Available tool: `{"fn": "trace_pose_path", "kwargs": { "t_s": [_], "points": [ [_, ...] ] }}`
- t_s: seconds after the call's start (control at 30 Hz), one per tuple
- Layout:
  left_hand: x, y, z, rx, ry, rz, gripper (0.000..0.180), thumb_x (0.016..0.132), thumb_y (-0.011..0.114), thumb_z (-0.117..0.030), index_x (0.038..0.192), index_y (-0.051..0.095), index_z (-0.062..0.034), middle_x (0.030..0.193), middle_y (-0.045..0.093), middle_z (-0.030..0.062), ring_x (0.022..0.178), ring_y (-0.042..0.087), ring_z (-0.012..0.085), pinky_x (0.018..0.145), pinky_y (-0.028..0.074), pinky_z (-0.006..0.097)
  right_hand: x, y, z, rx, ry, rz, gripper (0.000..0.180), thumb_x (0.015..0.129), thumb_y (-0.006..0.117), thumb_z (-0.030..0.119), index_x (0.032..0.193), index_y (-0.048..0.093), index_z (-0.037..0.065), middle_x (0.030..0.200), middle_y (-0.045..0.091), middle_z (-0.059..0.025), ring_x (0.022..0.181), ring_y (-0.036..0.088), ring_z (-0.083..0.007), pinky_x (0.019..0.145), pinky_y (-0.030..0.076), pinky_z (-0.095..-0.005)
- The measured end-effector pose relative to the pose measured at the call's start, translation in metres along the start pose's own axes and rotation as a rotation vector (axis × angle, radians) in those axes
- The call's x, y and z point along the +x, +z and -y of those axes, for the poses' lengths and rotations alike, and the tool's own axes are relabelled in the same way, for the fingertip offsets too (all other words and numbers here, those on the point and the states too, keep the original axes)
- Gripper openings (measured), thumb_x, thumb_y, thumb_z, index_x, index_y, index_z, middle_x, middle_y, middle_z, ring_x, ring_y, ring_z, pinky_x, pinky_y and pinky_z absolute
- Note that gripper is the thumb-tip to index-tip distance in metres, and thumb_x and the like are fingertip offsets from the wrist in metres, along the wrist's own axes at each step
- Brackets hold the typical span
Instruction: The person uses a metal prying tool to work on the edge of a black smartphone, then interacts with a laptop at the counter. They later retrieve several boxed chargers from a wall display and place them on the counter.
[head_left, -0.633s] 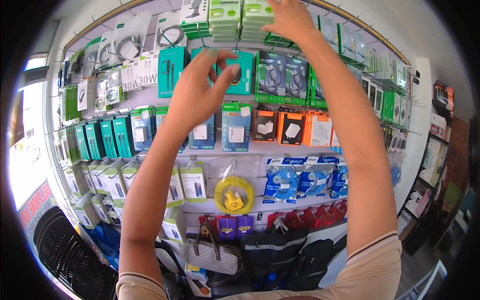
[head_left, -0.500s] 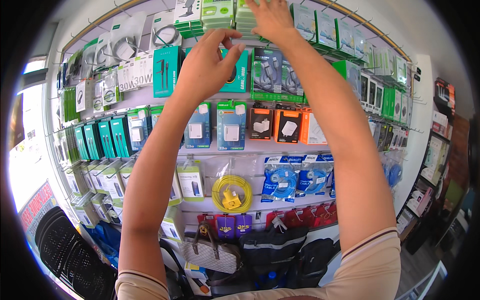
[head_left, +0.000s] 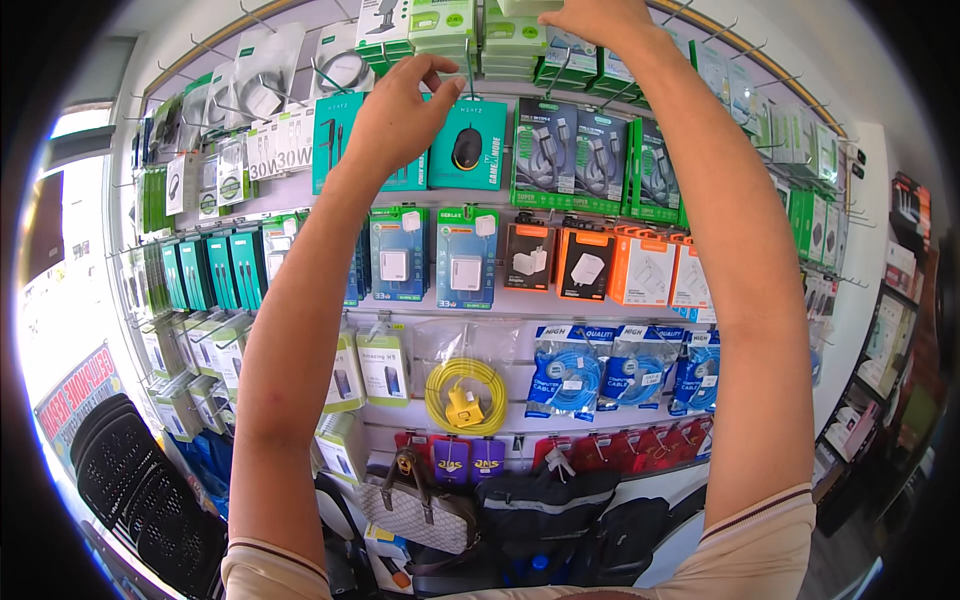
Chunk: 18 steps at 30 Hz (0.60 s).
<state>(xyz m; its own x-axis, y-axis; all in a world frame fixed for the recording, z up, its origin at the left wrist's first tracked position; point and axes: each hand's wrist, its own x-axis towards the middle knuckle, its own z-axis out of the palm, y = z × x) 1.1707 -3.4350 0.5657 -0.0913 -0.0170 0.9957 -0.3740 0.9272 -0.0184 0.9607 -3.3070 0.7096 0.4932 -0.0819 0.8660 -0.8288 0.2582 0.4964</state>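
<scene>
At the upper edge, my right hand is closed on a flat green-and-white box, its thumb against the lower side. The frame cuts off the fingertips and most of that box. Just below is a stack of similar green-and-white boxes. My left hand is raised, fingers loosely curved and thumb apart, with nothing visible in it. It hovers before teal boxes, one a mouse box, and below another stack of green-and-white boxes.
Metal pegs stick out from the wall rack. Charger packs, orange adapter boxes, a yellow cable and bagged blue cables hang lower. Bags sit below, with stacked black chairs at lower left.
My right hand has moved right and up, and a green-and-white box now shows at its thumb. My left hand stays before the teal boxes. The whole view has shifted slightly.
</scene>
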Motion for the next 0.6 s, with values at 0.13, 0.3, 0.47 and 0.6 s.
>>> {"fn": "trace_pose_path", "kwargs": {
  "t_s": [0.13, 0.3, 0.47, 0.6],
  "points": [
    [0.001, 0.016, -0.004, -0.056, -0.061, 0.137, 0.041, 0.103, 0.065, -0.036, 0.133, 0.068, -0.0073, 0.109, 0.072, 0.0058, 0.088, 0.064, 0.0183, 0.083, 0.053, 0.036, -0.004, -0.004, 0.003, -0.010, 0.005, -0.017, 0.082, 0.081, 0.083, 0.025, 0.155, 0.048, 0.012, 0.157, 0.049, -0.0185, 0.128, 0.063, -0.0389, 0.102, 0.056, -0.0484],
    [0.012, 0.055, -0.035, -0.677, -0.326, 0.229, 0.049, 0.104, 0.063, -0.029, 0.142, 0.057, 0.0024, 0.135, 0.065, 0.0164, 0.114, 0.068, 0.0263, 0.098, 0.054, 0.036, -0.006, 0.009, 0.000, 0.004, -0.012, -0.047, 0.084, 0.081, 0.085, 0.027, 0.155, 0.048, 0.012, 0.157, 0.049, -0.0195, 0.128, 0.063, -0.0400, 0.102, 0.057, -0.0492],
    [0.049, 0.091, -0.047, -1.378, -0.639, 0.036, 0.041, 0.105, 0.056, -0.016, 0.142, 0.056, 0.0027, 0.152, 0.048, 0.0227, 0.143, 0.050, 0.0350, 0.111, 0.048, 0.043, -0.004, 0.011, 0.014, 0.020, 0.046, -0.029, 0.088, 0.080, 0.087, 0.030, 0.155, 0.046, 0.011, 0.158, 0.047, -0.0197, 0.128, 0.062, -0.0410, 0.103, 0.056, -0.0491],
    [0.076, 0.117, -0.054, -1.492, -0.765, -0.192, 0.052, 0.100, 0.056, -0.011, 0.150, 0.047, -0.0005, 0.151, 0.046, 0.0200, 0.138, 0.045, 0.0339, 0.111, 0.044, 0.046, -0.004, 0.011, 0.024, 0.012, 0.074, -0.017, 0.089, 0.080, 0.087, 0.030, 0.156, 0.045, 0.011, 0.157, 0.047, -0.0198, 0.127, 0.063, -0.0409, 0.103, 0.056, -0.0488]
  ]
}}
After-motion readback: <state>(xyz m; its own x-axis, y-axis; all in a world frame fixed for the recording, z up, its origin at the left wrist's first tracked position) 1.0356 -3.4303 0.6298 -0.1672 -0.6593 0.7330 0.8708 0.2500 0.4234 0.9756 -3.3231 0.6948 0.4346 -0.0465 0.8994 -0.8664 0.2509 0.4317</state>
